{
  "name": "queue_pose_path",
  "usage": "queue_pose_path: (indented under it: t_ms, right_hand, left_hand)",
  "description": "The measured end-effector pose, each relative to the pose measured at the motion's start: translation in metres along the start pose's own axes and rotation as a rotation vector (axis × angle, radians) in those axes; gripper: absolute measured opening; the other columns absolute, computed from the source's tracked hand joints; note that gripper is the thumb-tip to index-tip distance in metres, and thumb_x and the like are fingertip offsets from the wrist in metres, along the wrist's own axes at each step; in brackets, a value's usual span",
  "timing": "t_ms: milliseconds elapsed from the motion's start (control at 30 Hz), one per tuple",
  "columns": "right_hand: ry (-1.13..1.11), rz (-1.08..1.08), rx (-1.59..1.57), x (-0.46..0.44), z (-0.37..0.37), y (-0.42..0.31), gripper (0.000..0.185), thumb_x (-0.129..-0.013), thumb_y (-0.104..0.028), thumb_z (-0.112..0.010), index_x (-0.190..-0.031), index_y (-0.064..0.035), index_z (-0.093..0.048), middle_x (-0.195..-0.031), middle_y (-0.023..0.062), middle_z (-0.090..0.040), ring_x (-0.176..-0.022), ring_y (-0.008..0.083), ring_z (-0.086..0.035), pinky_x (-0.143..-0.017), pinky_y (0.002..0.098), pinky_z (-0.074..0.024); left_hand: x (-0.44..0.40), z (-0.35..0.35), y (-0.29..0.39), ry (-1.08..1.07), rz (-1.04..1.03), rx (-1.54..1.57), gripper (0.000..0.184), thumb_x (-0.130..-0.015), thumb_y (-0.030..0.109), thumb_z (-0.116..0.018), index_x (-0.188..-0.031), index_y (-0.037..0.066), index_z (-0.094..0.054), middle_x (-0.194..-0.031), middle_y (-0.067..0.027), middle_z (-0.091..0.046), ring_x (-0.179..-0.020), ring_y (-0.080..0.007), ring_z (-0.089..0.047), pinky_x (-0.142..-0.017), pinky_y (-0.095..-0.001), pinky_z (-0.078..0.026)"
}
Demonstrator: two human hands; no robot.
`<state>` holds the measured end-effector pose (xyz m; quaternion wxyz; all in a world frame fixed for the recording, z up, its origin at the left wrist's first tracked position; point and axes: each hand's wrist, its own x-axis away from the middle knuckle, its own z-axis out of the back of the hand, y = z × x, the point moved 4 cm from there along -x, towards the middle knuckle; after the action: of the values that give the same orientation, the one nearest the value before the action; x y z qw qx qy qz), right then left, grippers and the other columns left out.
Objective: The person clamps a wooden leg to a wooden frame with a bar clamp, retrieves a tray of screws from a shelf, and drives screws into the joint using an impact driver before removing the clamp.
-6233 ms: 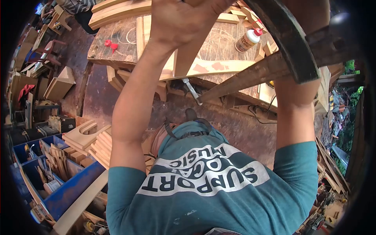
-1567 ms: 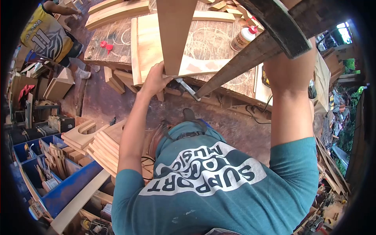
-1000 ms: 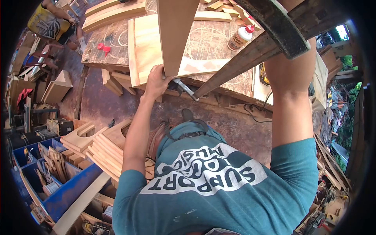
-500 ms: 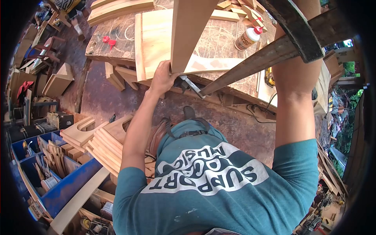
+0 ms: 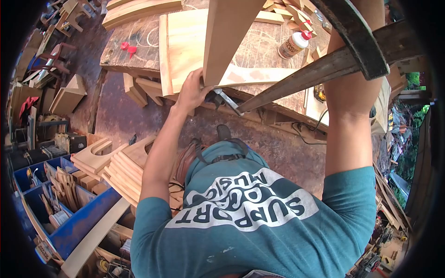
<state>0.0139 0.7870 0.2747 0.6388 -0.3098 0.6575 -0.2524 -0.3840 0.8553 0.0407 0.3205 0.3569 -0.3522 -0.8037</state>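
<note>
Left hand against board, fingertips obscured, grip indeterminable; right hand, out of frame, likewise; clamp, cropped; bottle, "WOOD GLUE"; shirt, "SUPPORT LOCAL MUSIC".

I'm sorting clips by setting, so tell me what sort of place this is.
Probably a woodworking shop: there's a scratched workbench, a long clamp slanting by its front edge, and a stack of cut boards beside the person.

Nearer the body than the left hand, the shirt reads "SUPPORT LOCAL MUSIC"; beyond it rightward, the bottle reads "GLUE".
</note>
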Motion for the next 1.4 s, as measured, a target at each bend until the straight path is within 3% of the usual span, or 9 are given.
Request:
queue_pose_path:
  t_ms: [167,267,367,467,567,867,967,1400]
  right_hand:
    - [-0.018,-0.02,-0.019,0.011,-0.007,0.004,0.035,-0.11,-0.022,-0.047,-0.134,0.0013,-0.054,-0.123,0.0121,-0.064,-0.109,0.0221,-0.063,-0.093,0.033,-0.0515]
    - [-0.038,-0.03,-0.026,0.01,-0.002,-0.002,0.035,-0.109,-0.022,-0.047,-0.134,0.0014,-0.054,-0.124,0.0122,-0.064,-0.11,0.0221,-0.062,-0.094,0.033,-0.0513]
    - [-0.053,-0.035,-0.024,0.007,-0.001,-0.006,0.035,-0.109,-0.022,-0.047,-0.135,0.0016,-0.054,-0.124,0.0124,-0.063,-0.11,0.0222,-0.062,-0.094,0.0331,-0.0511]
    - [-0.058,-0.045,-0.015,0.015,-0.032,-0.011,0.035,-0.109,-0.022,-0.047,-0.135,0.0017,-0.054,-0.125,0.0125,-0.063,-0.111,0.0223,-0.062,-0.094,0.0331,-0.0509]
    - [-0.055,-0.05,0.003,0.011,-0.016,-0.016,0.035,-0.109,-0.021,-0.047,-0.135,0.0018,-0.053,-0.125,0.0126,-0.063,-0.111,0.0223,-0.062,-0.095,0.0332,-0.0507]
    - [-0.039,-0.041,0.021,0.016,-0.017,-0.028,0.036,-0.108,-0.021,-0.048,-0.136,0.0022,-0.053,-0.127,0.0129,-0.062,-0.113,0.0225,-0.061,-0.096,0.0333,-0.0502]
    - [-0.046,-0.037,0.013,0.014,-0.029,-0.025,0.036,-0.108,-0.02,-0.048,-0.136,0.0024,-0.053,-0.127,0.013,-0.062,-0.113,0.0226,-0.061,-0.096,0.0333,-0.05]
    - [-0.069,-0.033,0.012,0.011,-0.062,-0.034,0.037,-0.107,-0.019,-0.049,-0.137,0.003,-0.052,-0.129,0.0135,-0.061,-0.115,0.0228,-0.06,-0.097,0.0336,-0.0491]
  left_hand:
    - [-0.003,0.004,0.004,-0.028,0.012,0.05,0.106,-0.07,0.001,-0.089,-0.156,0.006,-0.029,-0.123,-0.0189,-0.063,-0.119,-0.0387,-0.06,-0.1,-0.0449,-0.052]
    - [-0.003,0.008,0.002,-0.063,0.05,0.074,0.1,-0.071,0.0,-0.088,-0.155,0.007,-0.033,-0.122,-0.0182,-0.064,-0.116,-0.038,-0.062,-0.1,-0.0445,-0.053]
    - [-0.004,0.008,-0.003,-0.067,0.097,0.118,0.089,-0.073,0.002,-0.086,-0.151,0.01,-0.044,-0.128,-0.0198,-0.066,-0.124,-0.0375,-0.062,-0.104,-0.0422,-0.052]
    - [-0.004,0.005,-0.008,-0.045,0.077,-0.001,0.071,-0.076,0.005,-0.085,-0.14,0.008,-0.054,-0.125,-0.0203,-0.067,-0.118,-0.0378,-0.065,-0.1,-0.0422,-0.053]
    - [-0.004,0.009,0.001,-0.005,0.013,-0.041,0.057,-0.075,0.003,-0.085,-0.127,0.004,-0.06,-0.114,-0.0196,-0.068,-0.111,-0.0373,-0.065,-0.094,-0.0422,-0.054]
    - [-0.005,0.008,0.002,-0.016,-0.006,-0.011,0.051,-0.079,0.001,-0.08,-0.126,0.004,-0.061,-0.113,-0.0185,-0.067,-0.104,-0.0363,-0.065,-0.088,-0.0417,-0.054]
    - [-0.006,0.009,0.002,-0.06,0.044,0.017,0.052,-0.08,0.005,-0.081,-0.128,0.004,-0.061,-0.117,-0.0223,-0.066,-0.111,-0.0399,-0.065,-0.096,-0.0445,-0.053]
    - [-0.007,0.007,-0.003,-0.081,0.015,-0.001,0.051,-0.081,0.006,-0.08,-0.128,0.004,-0.06,-0.117,-0.0204,-0.067,-0.113,-0.0392,-0.064,-0.096,-0.0443,-0.052]
